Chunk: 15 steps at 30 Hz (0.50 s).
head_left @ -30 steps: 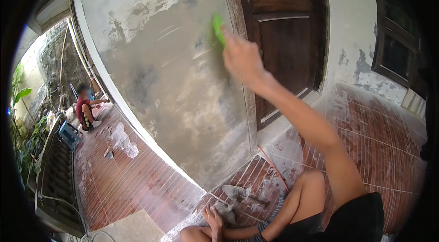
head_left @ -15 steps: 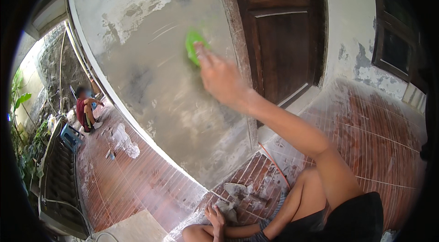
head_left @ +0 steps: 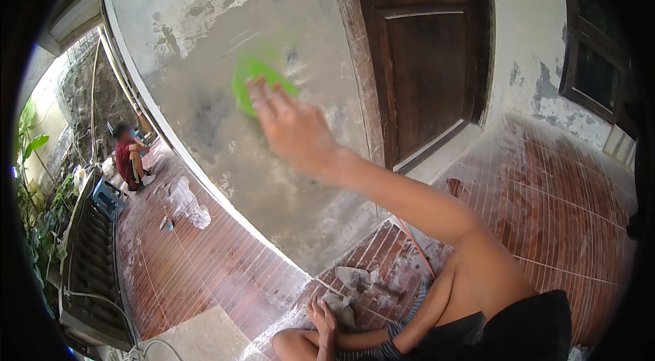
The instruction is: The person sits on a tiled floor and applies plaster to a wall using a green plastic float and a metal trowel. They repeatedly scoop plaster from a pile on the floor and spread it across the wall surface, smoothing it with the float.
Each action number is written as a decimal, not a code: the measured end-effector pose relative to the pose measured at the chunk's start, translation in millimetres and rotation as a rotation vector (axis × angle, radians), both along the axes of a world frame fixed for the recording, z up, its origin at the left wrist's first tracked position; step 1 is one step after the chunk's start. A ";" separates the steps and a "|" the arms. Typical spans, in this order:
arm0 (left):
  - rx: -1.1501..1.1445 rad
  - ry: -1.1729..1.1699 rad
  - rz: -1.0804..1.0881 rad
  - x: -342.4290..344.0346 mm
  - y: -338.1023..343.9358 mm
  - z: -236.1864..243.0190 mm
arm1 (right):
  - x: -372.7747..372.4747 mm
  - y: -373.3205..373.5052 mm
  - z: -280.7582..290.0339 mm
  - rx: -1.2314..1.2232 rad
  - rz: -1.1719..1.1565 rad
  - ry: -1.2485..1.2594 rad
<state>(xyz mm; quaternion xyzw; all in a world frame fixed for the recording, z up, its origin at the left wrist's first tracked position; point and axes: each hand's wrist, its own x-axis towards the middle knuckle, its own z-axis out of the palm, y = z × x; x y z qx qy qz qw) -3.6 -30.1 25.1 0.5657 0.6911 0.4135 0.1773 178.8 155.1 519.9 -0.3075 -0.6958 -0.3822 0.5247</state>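
My right hand (head_left: 290, 125) is squeezed tight on a flat green tool (head_left: 245, 91), with my fingers on top of it. The tool is up at the patchy grey wall (head_left: 273, 204), but it looks so blurry that I can't tell if all of it touches. If I tip it too much, its edge could dig in and make a scratch, like the pale lines near it. If I push too hard on a weak bit, some could crumble off, and dust could fall on me. If my fingers are dusty, the tool could slip out. My left hand (head_left: 322, 318) is low down, by my bent knee (head_left: 292, 344) and a grey lumpy bundle (head_left: 341, 309). I can't tell if its fingers hold anything. Close by lies a dusty trowel (head_left: 353, 278), and an orange cord (head_left: 417, 245) runs near my other leg, so a foot could catch on it. To the right of the wall is a dark wood door (head_left: 428, 81). Far off to the left, another person (head_left: 128, 156) squats by a blue stool (head_left: 108, 198).
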 end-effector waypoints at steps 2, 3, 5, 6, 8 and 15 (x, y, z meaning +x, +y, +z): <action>0.000 -0.031 -0.007 -3.5 -3.1 0.3 | -8.6 -12.6 -3.3 -0.025 0.170 -0.079; -0.015 -0.045 0.007 -5.6 -5.7 0.3 | -5.0 -17.9 2.2 -0.109 0.209 -0.022; -0.020 -0.069 0.037 -7.8 -8.4 -0.5 | 21.2 -28.2 16.6 -0.273 0.301 0.057; -0.032 -0.100 0.046 -8.2 -9.6 -1.2 | 33.4 -27.8 27.7 -0.286 0.204 0.129; -0.016 -0.128 0.061 -7.7 -9.8 -2.3 | 56.7 -18.2 48.4 -0.158 0.123 0.255; -0.023 -0.019 -0.010 -1.0 0.5 -0.5 | -1.3 -2.5 -2.5 -0.069 -0.127 0.170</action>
